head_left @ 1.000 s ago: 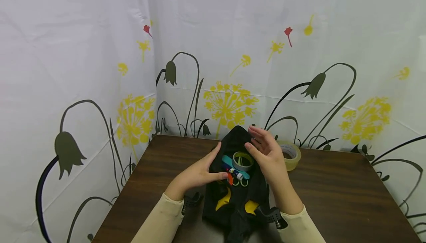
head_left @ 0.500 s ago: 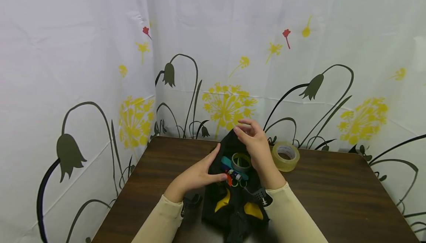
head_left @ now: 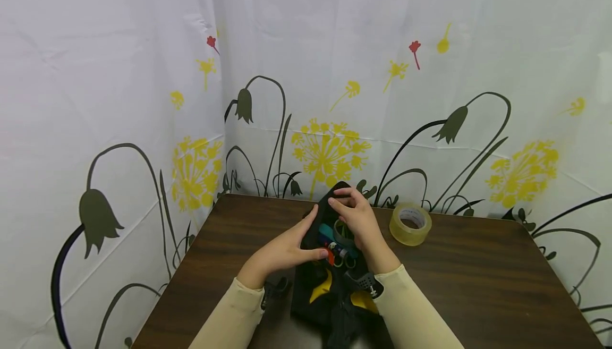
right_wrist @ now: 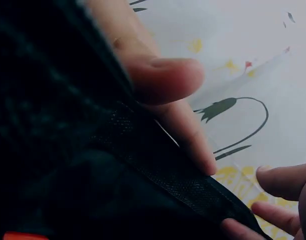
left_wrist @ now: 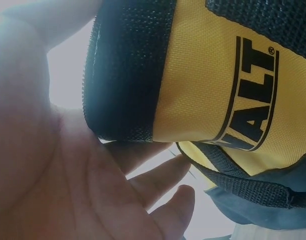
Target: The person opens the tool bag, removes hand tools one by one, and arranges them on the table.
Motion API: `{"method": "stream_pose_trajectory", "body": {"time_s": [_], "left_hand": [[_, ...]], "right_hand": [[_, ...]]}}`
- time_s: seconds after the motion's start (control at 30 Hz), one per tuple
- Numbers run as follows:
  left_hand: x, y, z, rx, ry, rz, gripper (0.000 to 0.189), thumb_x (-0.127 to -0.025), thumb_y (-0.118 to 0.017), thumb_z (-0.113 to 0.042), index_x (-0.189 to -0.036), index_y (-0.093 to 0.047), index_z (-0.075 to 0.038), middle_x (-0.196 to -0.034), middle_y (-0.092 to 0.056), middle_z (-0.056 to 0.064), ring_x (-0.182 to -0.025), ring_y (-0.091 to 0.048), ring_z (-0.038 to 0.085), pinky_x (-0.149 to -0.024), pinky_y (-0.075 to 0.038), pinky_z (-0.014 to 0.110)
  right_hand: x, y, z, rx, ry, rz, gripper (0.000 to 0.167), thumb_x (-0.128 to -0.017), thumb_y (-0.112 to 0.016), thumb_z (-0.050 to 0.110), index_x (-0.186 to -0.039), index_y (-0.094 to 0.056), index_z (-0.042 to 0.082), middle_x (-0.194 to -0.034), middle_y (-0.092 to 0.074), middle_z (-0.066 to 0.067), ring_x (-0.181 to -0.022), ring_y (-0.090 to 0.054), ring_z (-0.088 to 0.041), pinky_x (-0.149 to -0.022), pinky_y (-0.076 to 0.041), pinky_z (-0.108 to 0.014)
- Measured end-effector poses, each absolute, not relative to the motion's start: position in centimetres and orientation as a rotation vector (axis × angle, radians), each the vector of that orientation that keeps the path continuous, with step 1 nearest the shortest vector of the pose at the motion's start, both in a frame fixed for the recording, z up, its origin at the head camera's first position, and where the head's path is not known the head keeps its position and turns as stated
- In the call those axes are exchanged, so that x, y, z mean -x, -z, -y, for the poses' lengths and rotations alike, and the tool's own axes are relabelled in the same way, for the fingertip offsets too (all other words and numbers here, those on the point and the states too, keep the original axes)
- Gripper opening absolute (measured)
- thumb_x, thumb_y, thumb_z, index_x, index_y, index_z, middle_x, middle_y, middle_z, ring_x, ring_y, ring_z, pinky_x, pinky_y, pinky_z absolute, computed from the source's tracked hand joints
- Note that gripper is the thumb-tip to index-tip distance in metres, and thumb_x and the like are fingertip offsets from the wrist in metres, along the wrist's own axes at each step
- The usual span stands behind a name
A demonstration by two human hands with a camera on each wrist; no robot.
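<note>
A black tool bag point(head_left: 313, 296) with yellow panels point(left_wrist: 193, 90) stands unzipped on the table, with a zipper along its rim. My left hand point(head_left: 282, 248) holds its left side, thumb over the rim and fingers along the outside. At the bag's far rim, my right hand point(head_left: 358, 221) reaches in from the right, its fingertips point(right_wrist: 238, 230) at the black edge and its thumb apart from them. Inside lie a tape roll point(head_left: 337, 235) partly covered by my right hand, a teal item point(head_left: 326, 231), scissors with pale green handles point(head_left: 350, 262) and an orange piece point(head_left: 330, 257).
A roll of clear packing tape point(head_left: 410, 225) lies on the dark wooden table point(head_left: 478, 280), right of the bag. Behind the table's far edge hangs a white curtain point(head_left: 306, 46) printed with flowers. A black strap point(head_left: 341, 322) hangs at the bag's near side.
My right hand has moved left from beside the bag to its far rim, now partly covering the tape roll. My left hand stays in place on the bag.
</note>
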State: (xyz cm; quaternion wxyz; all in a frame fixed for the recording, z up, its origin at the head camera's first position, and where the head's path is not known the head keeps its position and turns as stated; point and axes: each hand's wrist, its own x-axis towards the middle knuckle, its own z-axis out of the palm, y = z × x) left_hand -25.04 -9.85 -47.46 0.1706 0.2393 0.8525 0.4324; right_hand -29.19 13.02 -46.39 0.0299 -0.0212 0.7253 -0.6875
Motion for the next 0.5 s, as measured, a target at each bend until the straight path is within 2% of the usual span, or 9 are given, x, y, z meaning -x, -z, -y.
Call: {"method": "stream_pose_trajectory", "body": {"time_s": [0.1, 0.17, 0.33, 0.5], "left_hand": [[25.03, 47.37, 9.81, -0.689, -1.214, -2.430, 0.111, -0.099, -0.071, -0.067, -0.175, 0.006, -0.040, -0.184, 0.001, -0.006, -0.171, -0.013, 0.030, -0.134, -0.024, 0.064], [24.98, 47.31, 9.79, -0.691, -1.201, -2.437, 0.110, -0.100, -0.071, -0.066, -0.174, 0.006, -0.041, -0.184, 0.001, -0.007, -0.171, -0.013, 0.030, -0.135, -0.023, 0.064], [24.97, 47.32, 9.74, -0.697, -1.197, -2.436, 0.110, -0.099, -0.071, -0.067, -0.174, 0.006, -0.041, -0.184, 0.002, -0.008, -0.171, -0.013, 0.030, -0.134, -0.023, 0.064], [25.03, 47.42, 9.76, -0.698, -1.207, -2.428, 0.113, -0.098, -0.070, -0.071, -0.175, 0.005, -0.038, -0.184, 0.003, -0.007, -0.171, -0.013, 0.030, -0.134, -0.024, 0.065]], "right_hand": [[29.15, 46.48, -13.15, 0.034, 2.004, -2.314, 0.032, -0.106, -0.075, 0.033, -0.132, -0.071, 0.016, -0.129, -0.074, -0.013, -0.123, -0.066, -0.037, -0.109, -0.052, -0.059], [29.05, 46.39, -13.25, 0.010, 1.921, -2.343, 0.032, -0.107, -0.072, 0.034, -0.133, -0.071, 0.016, -0.134, -0.071, -0.014, -0.126, -0.064, -0.038, -0.110, -0.051, -0.058], [29.10, 46.04, -13.54, -0.029, 1.749, -2.345, 0.050, -0.111, -0.063, 0.046, -0.149, -0.061, 0.013, -0.158, -0.056, -0.018, -0.144, -0.055, -0.043, -0.119, -0.045, -0.065], [29.96, 45.91, -13.84, -0.090, 1.739, -2.166, 0.068, -0.113, -0.056, 0.050, -0.163, -0.043, 0.005, -0.167, -0.042, -0.027, -0.155, -0.042, -0.047, -0.125, -0.038, -0.070]]}}
